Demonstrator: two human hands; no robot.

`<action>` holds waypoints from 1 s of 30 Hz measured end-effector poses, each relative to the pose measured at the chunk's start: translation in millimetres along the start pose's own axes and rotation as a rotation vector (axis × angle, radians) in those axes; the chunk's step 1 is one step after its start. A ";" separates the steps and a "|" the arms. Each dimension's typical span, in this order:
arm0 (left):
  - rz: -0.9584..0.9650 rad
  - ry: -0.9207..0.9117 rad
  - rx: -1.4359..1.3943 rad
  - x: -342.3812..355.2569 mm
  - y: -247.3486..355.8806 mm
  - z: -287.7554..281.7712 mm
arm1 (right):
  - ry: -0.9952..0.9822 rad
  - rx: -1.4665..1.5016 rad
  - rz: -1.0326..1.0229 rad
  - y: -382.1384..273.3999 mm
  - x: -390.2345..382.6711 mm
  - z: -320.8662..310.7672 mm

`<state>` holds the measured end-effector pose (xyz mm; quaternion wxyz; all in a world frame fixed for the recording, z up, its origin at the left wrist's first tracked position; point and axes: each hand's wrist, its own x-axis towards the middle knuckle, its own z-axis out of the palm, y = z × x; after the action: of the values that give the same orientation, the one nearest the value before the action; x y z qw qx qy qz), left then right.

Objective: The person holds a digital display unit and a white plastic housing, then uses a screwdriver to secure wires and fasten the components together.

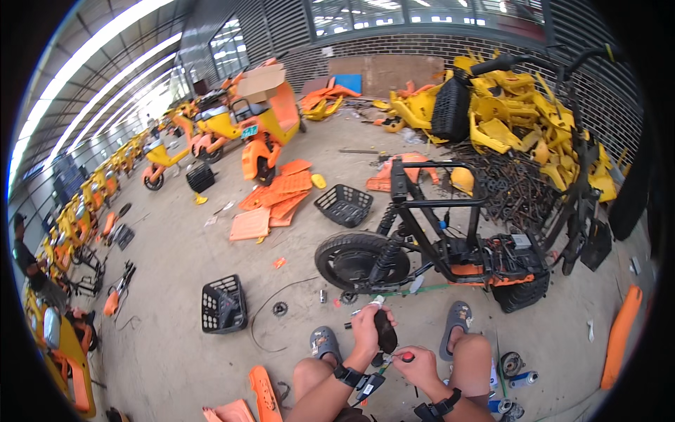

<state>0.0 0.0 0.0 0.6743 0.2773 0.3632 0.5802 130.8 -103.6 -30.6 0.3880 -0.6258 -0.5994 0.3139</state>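
Observation:
My left hand (366, 329) grips a dark, oblong part (386, 332), with a small pale piece at its top, just below the scooter frame. My right hand (418, 369) is closed on a red-and-black screwdriver (406, 357), whose shaft points left toward the lower end of that part. In front of me stands a stripped black scooter frame (439, 266) with its rear wheel (334, 261) at the left. On the floor near it lie a metal cylinder (323, 295) and small toothed discs (280, 308).
Black crates (223, 327) (343, 204), orange panels (249, 221) and spray cans (522, 380) lie around me. A pile of yellow body parts (503, 123) is against the back wall. Rows of yellow scooters (77, 250) line the left, where another person (28, 264) stands.

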 end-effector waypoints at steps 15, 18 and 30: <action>0.083 0.092 0.099 14.8 25.6 -15.2 | 0.086 0.452 0.135 -18.4 43.5 -13.3; 0.122 0.076 0.109 25.9 21.8 -20.9 | 0.164 0.522 0.179 12.5 75.9 -0.6; 0.078 0.145 0.090 30.0 41.4 -29.6 | 0.214 -0.242 0.839 292.6 -21.0 99.4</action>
<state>-46.2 35.2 10.6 0.6101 0.2786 0.4256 0.6075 192.0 -107.8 -334.2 0.2109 -0.8847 -0.2826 0.3050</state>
